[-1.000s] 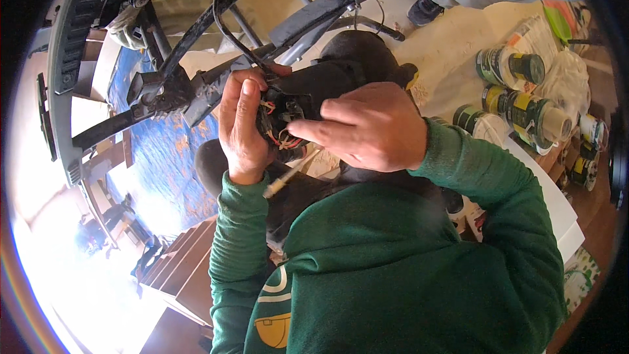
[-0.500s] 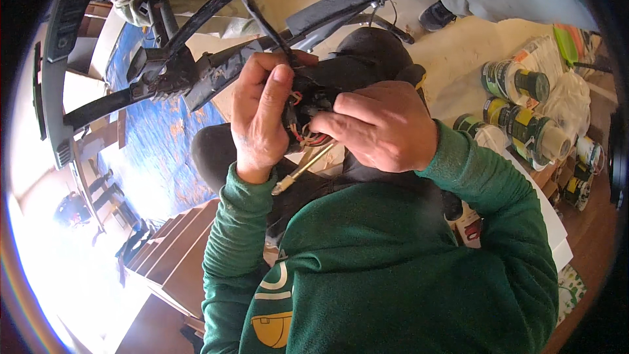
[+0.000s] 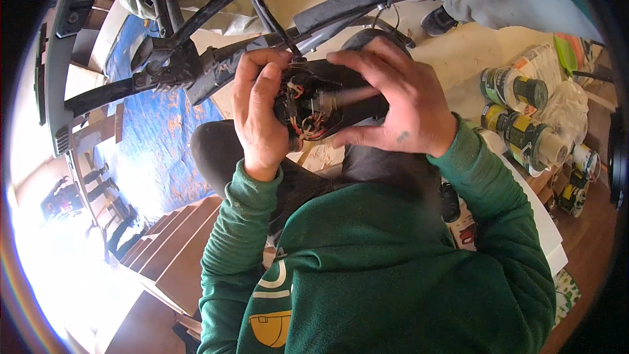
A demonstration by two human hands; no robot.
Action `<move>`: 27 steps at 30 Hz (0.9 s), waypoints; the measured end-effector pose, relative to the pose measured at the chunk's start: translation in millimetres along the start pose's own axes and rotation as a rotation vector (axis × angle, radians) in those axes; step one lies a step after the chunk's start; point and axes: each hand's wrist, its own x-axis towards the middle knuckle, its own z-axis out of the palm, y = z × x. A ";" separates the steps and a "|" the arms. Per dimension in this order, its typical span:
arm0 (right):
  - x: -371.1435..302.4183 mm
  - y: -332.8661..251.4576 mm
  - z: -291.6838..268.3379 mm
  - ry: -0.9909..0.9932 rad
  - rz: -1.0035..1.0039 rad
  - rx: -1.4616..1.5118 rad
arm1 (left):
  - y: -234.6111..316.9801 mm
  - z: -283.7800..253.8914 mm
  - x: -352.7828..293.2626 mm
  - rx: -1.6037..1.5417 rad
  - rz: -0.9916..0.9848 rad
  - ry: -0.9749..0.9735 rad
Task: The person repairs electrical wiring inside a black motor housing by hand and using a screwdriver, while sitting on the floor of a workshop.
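Observation:
A black housing, its face open on red, white and dark wires, is held up in front of my lap. My left hand grips its left side, thumb and fingertips at the upper left edge near a black cable. Around the right side spans my right hand, fingers at the top and thumb along the lower edge. One finger of that hand is blurred over the opening. Whatever sits deeper inside is too dark to make out.
A dirty black metal frame crosses overhead and to the left. Several cans stand at the right near clear plastic. A blue sheet covers ground at left, by stacked brown boards. Another person's leg and shoe are at the top right.
My right hand has moved from pinching at the wires to spanning the housing's right side. The thin brass-coloured rod below it is out of sight. The wired opening faces me more fully.

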 end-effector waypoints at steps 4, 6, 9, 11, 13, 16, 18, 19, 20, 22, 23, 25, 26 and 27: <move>-5.6 6.2 1.2 -0.155 0.101 -0.076 | -6.1 2.4 -3.8 -0.136 -0.082 0.069; -10.0 10.5 7.4 -0.099 0.084 -0.076 | -7.3 2.7 -4.3 -0.068 -0.055 0.113; -13.9 11.6 13.3 -0.058 0.091 -0.091 | -8.9 -4.8 -4.9 0.047 0.005 0.100; -16.7 10.9 15.1 -0.068 0.102 -0.110 | -5.7 -10.4 -13.2 0.200 0.069 0.088; -18.0 9.9 15.9 -0.096 0.102 -0.127 | -5.3 -14.8 -31.8 -0.010 0.008 0.183; -21.4 14.0 21.9 -0.002 0.089 -0.089 | 2.8 -24.6 -63.0 -0.213 -0.317 0.233; -20.9 12.6 20.8 -0.001 0.091 -0.087 | -1.5 -32.5 -82.6 -0.327 -0.302 0.061; -20.6 12.2 20.5 0.000 0.091 -0.087 | 0.0 -32.0 -86.1 -0.348 -0.313 0.070; -21.0 12.7 20.6 0.005 0.087 -0.091 | 2.2 -28.0 -88.3 -0.372 -0.324 0.078; -22.1 14.8 21.7 0.015 0.078 -0.101 | 1.7 -27.7 -89.1 -0.413 -0.341 0.112; -23.0 15.5 21.7 0.016 0.080 -0.095 | 1.7 -27.5 -87.6 -0.395 -0.331 0.092; -23.6 16.5 21.3 0.022 0.086 -0.083 | 2.2 -26.1 -83.5 -0.359 -0.311 0.049; -23.8 16.1 21.3 0.016 0.089 -0.086 | 2.0 -28.0 -81.5 -0.375 -0.333 0.008; -23.1 15.9 21.3 0.011 0.094 -0.088 | 1.8 -31.7 -78.2 -0.390 -0.354 -0.034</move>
